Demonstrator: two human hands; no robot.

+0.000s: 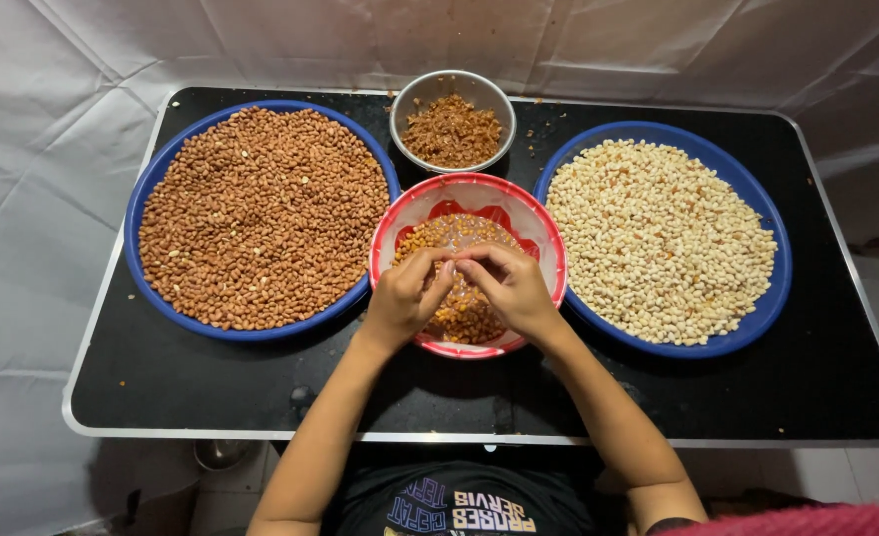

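Over the red bowl [548, 260], a peanut, too small to be made out, is pinched between the fingertips of the left hand [405, 298] and right hand [511, 288], both equally near, wet peanuts [464, 316] lying directly beneath the grip.

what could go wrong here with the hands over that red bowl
1. Both hands, left hand and right hand, pinch something small over the red bowl; it may slip and drop back among the wet nuts.
2. The red bowl touches the left blue tray and sits close to the right blue tray, so skins or nuts may land in the wrong pile.
3. Scraps already lie on the black table; more may scatter.
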